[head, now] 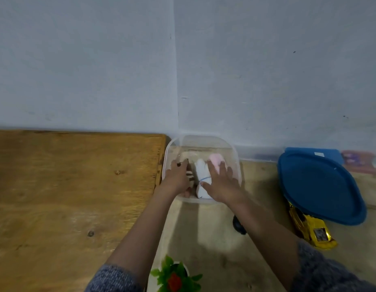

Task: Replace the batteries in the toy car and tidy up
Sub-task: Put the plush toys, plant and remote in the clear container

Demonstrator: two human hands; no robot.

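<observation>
From the head camera, both hands are inside the clear tub (233,157) against the wall: the left hand (177,175) seems curled round something small and dark that I cannot make out, while the right hand (219,183) lies spread flat over a white toy (200,172) beside a pink one (215,160). The yellow toy car (311,227) sits well apart, its nose tucked under the blue lid (318,186). Rummaging could tip or slide the light tub, and lifting that lid carelessly could knock the car.
</observation>
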